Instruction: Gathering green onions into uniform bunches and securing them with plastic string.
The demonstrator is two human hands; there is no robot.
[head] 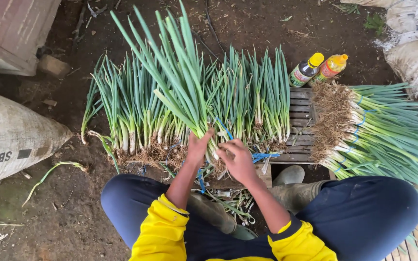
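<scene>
A long row of spring onions (170,111) lies across the dirt floor and a wooden pallet (302,121), with a tied stack (378,130) to the right. A grey sack (10,135) sits left. Both hands lift one bunch (180,82) over the row: the left hand (198,147) wraps its base, the right hand (238,162) pinches blue twine (224,128) beside it. Two yellow-capped bottles (318,68) stand behind.

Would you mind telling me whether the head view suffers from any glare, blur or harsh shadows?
Head view: soft, even daylight, no harsh shadows; the spring onion bunch and both hands, left hand and right hand, look sharp; the white sacks at top right are slightly overexposed.
</scene>
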